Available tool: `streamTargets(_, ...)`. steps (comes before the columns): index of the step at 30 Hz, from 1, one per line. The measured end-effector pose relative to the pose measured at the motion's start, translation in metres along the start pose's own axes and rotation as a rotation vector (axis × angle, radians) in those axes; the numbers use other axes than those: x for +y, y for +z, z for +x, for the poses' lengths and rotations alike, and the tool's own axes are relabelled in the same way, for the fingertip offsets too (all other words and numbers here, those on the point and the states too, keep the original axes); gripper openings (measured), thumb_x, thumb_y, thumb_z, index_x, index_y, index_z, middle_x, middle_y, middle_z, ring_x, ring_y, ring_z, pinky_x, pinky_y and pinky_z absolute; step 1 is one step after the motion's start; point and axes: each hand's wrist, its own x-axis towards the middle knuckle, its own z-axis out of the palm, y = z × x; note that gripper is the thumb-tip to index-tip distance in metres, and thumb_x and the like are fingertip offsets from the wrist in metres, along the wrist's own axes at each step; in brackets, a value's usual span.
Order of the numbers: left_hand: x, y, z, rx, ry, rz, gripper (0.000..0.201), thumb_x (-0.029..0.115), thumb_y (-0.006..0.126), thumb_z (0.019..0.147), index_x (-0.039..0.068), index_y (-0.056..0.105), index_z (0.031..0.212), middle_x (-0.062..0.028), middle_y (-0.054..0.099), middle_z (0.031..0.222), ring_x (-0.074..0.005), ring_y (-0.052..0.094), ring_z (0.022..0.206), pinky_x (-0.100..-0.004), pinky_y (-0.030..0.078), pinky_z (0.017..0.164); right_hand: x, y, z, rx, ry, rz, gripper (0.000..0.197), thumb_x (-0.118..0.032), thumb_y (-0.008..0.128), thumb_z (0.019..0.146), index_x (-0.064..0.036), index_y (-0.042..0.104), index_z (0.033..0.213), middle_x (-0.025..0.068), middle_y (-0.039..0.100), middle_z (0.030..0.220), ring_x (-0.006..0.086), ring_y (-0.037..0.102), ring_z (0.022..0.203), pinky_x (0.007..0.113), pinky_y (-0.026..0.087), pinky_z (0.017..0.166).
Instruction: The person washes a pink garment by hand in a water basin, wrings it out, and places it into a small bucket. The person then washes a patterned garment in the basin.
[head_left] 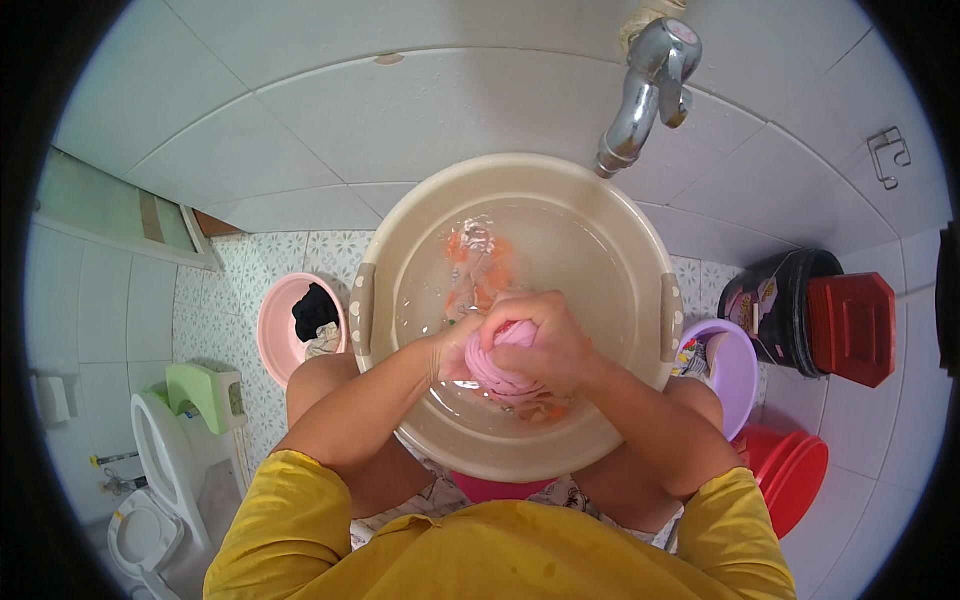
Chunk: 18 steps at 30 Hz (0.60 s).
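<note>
A bunched, twisted pink cloth [500,370] is squeezed between my two hands over a large beige basin [520,465]. My left hand [458,345] wraps the cloth's left side, while my right hand [548,335] closes over its top and right side. Cloudy water fills part of the basin. Wet cloth with orange and pale patches [480,265] lies in that water beyond my hands, and more orange cloth [540,408] shows just below the pink bundle. How far the pink cloth extends under my hands is hidden.
A chrome tap [640,100] juts from the tiled wall above the basin's far right rim. On the left stand a pink basin [272,345] with dark cloth, a green stool [205,395] and a toilet [160,450]. Purple basin [740,375], black bucket [790,345] and red buckets [790,475] stand right.
</note>
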Motion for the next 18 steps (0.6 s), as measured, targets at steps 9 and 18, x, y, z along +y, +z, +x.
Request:
streamTargets(9,0.002,0.008,0.004,0.018,0.011,-0.008,0.046,0.042,0.049,0.091,0.006,0.050,0.120,-0.0100,0.056,0.117,-0.0202,0.059,0.103,-0.0362,0.051,0.086,-0.003,-0.005,0.000,0.000,0.109,0.067,0.011,-0.003,0.063,0.061,-0.0043,0.064,0.072,0.0032,0.060,0.072,0.0114,0.056,0.069,0.025,0.044,0.067)
streamTargets(18,0.000,0.000,0.010,0.003,-0.031,-0.050,0.044,0.038,0.050,0.091,0.007,0.049,0.122,-0.0102,0.055,0.118,-0.0201,0.058,0.106,-0.0348,0.052,0.086,0.001,-0.012,0.002,-0.005,0.154,0.120,0.011,0.000,0.062,0.059,-0.0015,0.063,0.070,0.0042,0.061,0.073,0.0109,0.056,0.069,0.025,0.044,0.068)
